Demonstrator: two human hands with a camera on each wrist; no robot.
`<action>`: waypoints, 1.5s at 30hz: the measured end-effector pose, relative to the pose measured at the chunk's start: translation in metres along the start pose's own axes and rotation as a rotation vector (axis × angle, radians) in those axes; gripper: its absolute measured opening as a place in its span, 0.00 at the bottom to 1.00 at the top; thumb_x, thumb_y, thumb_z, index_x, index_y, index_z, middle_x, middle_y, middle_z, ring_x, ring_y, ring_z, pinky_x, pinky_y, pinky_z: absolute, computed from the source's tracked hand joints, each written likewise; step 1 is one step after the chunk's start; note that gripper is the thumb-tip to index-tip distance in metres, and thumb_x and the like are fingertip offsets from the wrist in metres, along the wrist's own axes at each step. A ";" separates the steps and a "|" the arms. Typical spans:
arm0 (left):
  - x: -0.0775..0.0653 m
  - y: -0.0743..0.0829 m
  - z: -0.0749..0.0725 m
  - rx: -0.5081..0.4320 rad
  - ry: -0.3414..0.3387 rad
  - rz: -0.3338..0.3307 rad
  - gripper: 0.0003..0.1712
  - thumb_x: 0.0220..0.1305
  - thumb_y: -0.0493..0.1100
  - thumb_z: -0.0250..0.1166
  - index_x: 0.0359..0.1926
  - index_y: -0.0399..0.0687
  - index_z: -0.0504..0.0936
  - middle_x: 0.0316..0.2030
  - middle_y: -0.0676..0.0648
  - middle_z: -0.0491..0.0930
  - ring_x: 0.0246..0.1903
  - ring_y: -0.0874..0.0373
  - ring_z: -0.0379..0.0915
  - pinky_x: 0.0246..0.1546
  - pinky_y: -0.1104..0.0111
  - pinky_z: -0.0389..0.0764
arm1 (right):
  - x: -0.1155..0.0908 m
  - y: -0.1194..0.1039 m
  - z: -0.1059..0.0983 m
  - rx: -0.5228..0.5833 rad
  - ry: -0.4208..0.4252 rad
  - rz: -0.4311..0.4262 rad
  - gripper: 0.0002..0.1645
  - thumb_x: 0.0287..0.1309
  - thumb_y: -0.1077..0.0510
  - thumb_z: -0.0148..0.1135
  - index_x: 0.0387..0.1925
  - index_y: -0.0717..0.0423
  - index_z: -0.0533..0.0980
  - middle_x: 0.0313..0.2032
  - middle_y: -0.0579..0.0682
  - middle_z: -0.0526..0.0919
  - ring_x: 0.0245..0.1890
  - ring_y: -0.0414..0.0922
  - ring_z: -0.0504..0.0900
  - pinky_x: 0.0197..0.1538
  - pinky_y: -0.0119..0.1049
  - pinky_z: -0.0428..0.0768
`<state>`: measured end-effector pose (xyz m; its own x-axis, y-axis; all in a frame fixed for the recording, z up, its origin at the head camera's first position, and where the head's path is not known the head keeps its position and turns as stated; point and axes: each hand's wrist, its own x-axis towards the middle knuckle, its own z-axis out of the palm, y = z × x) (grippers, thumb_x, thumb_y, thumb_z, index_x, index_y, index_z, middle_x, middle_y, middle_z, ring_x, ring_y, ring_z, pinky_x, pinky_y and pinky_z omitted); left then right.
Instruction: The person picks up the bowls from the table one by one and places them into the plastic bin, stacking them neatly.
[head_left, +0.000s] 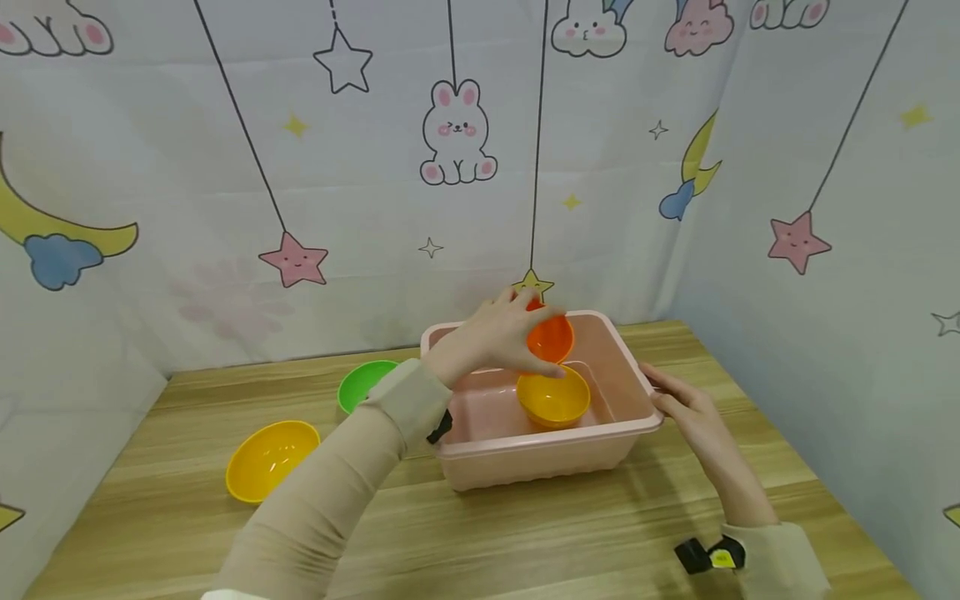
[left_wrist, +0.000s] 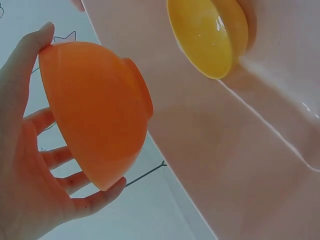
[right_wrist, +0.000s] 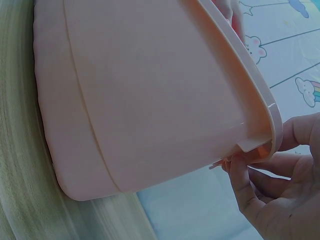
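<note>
My left hand (head_left: 501, 335) grips an orange bowl (head_left: 553, 340) by its rim, thumb on one side and fingers on the other. In the left wrist view the orange bowl (left_wrist: 97, 112) is tipped on its side, its foot ring towards the basin. Below it, inside the pink plastic basin (head_left: 540, 460), sits a yellow bowl (head_left: 553, 400). With my right hand (head_left: 696, 421) I pinch the basin's rim at its right end; the right wrist view shows thumb and fingers (right_wrist: 242, 187) around the rim corner.
Left of the basin, a green bowl (head_left: 363, 383) stands partly behind my left forearm. Another yellow bowl (head_left: 270, 458) sits nearer on the wooden table (head_left: 420, 542). Patterned cloth walls (head_left: 360, 183) rise close behind the basin and at both sides.
</note>
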<state>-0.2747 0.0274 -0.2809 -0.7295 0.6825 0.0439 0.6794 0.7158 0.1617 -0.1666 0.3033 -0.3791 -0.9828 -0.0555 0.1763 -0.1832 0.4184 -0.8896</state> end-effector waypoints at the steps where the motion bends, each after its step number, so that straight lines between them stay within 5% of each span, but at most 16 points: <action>1: 0.001 0.000 0.001 -0.003 -0.004 0.001 0.49 0.48 0.75 0.63 0.70 0.69 0.62 0.70 0.45 0.56 0.66 0.45 0.53 0.59 0.48 0.68 | 0.000 0.000 0.000 0.004 -0.003 -0.001 0.29 0.73 0.52 0.46 0.71 0.56 0.60 0.60 0.43 0.73 0.48 0.24 0.73 0.46 0.23 0.73; 14: 0.019 -0.003 0.016 -0.066 -0.048 0.045 0.49 0.47 0.75 0.64 0.70 0.71 0.62 0.66 0.46 0.59 0.64 0.46 0.55 0.59 0.49 0.72 | 0.001 0.001 -0.001 0.017 0.002 0.005 0.28 0.72 0.54 0.46 0.70 0.57 0.61 0.57 0.41 0.74 0.47 0.25 0.73 0.45 0.24 0.73; 24: 0.028 -0.002 0.030 -0.089 -0.076 0.065 0.49 0.48 0.74 0.65 0.70 0.69 0.61 0.66 0.45 0.59 0.63 0.46 0.56 0.60 0.50 0.72 | 0.002 -0.001 0.000 0.001 0.000 0.023 0.28 0.72 0.53 0.46 0.70 0.56 0.61 0.64 0.62 0.69 0.48 0.24 0.72 0.46 0.23 0.72; 36: 0.033 0.001 0.044 -0.139 -0.123 0.021 0.50 0.45 0.74 0.66 0.70 0.70 0.62 0.73 0.44 0.50 0.71 0.41 0.48 0.62 0.46 0.70 | 0.002 0.000 0.000 -0.001 0.002 0.031 0.29 0.72 0.53 0.46 0.70 0.56 0.61 0.64 0.58 0.70 0.50 0.22 0.72 0.47 0.22 0.72; 45: 0.037 -0.003 0.059 -0.103 -0.127 0.043 0.50 0.46 0.75 0.66 0.69 0.69 0.62 0.73 0.44 0.53 0.73 0.43 0.44 0.65 0.48 0.68 | 0.002 0.000 -0.001 0.003 0.002 0.039 0.28 0.72 0.53 0.46 0.70 0.55 0.61 0.65 0.60 0.70 0.50 0.21 0.71 0.48 0.21 0.71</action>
<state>-0.2995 0.0593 -0.3381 -0.6795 0.7303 -0.0705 0.6936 0.6707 0.2630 -0.1687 0.3039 -0.3784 -0.9892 -0.0374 0.1419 -0.1445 0.4173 -0.8972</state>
